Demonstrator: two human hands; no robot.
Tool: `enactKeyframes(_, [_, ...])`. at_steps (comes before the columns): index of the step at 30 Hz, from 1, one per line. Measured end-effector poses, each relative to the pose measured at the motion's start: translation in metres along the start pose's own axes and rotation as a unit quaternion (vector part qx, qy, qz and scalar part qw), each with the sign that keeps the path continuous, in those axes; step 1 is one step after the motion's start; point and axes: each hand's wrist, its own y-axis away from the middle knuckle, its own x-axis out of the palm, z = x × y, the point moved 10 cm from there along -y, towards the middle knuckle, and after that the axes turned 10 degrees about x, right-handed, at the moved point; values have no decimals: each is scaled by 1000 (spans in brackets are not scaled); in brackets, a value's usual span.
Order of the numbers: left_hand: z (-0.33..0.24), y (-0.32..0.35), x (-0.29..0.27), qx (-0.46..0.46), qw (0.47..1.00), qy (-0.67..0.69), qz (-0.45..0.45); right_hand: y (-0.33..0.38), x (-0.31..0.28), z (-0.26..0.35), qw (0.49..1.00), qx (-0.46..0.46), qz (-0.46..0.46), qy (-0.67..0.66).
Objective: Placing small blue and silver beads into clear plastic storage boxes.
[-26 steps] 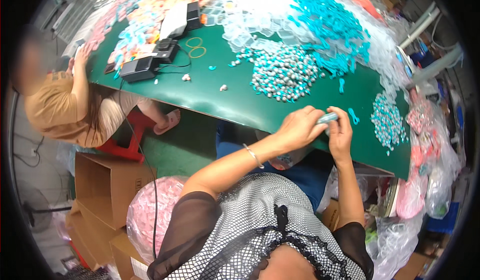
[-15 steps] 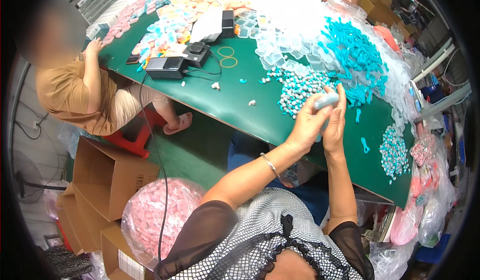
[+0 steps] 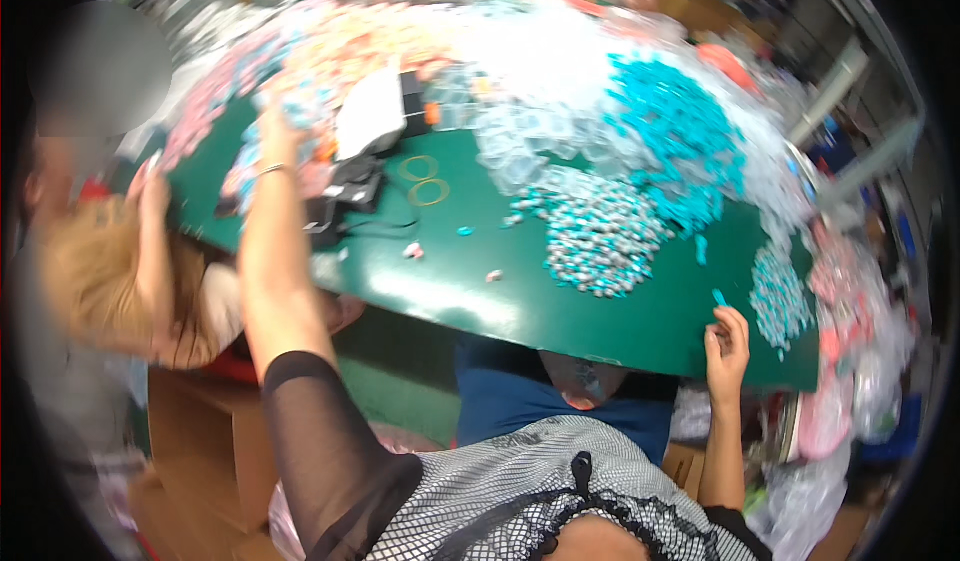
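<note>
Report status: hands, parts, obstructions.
Left hand stretched far across green table into pink-and-blue parts pile. Right hand on near edge. Grips unclear. Black device beside arm.

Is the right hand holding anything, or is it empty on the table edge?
Cannot tell for sure: the right hand curls over the green table edge, fingers bent; nothing visible in it.
</note>
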Motion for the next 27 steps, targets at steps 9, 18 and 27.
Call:
enactKeyframes(9, [-46,-41,48,-230,950,115,-180,6,-35,-10,991,14,-83,104])
enactKeyframes(18, [-248,169,270,37,947,68,312,-38,-32,-14,963,-33,-92,253])
enactKeyframes(27, [-289,271,376,238,834,-226,443,-46,-9,-29,972,-64,-36,223])
